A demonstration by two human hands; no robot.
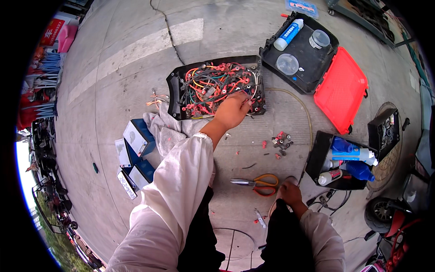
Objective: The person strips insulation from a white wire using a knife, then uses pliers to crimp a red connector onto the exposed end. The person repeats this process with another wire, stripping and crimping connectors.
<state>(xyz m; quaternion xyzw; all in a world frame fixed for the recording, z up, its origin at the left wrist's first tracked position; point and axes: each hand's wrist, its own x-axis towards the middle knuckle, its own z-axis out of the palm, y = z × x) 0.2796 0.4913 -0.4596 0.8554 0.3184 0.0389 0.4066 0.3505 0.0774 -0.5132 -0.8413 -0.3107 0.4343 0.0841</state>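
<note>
My left hand (233,110) reaches into a black tray (173,93) filled with a tangle of red, black, yellow and green wires (213,88) with lugs on their ends. Its fingers are curled together at the tray's right side, among the wires; whatever they pinch is too small to make out. My right hand (291,192) hangs low beside my right shoe, and its fingers do not show clearly. Close to its left, a pair of scissors (258,183) with orange loop handles lies on the ground. Small red and black terminal pieces (282,144) are scattered between the tray and the scissors.
A grey cloth (165,129) and blue-and-white boxes (136,152) lie left. At the upper right is an open black case (301,68) with a red lid (342,88). A black bin (317,170) of bottles stands right; a hose (308,113) curves past it.
</note>
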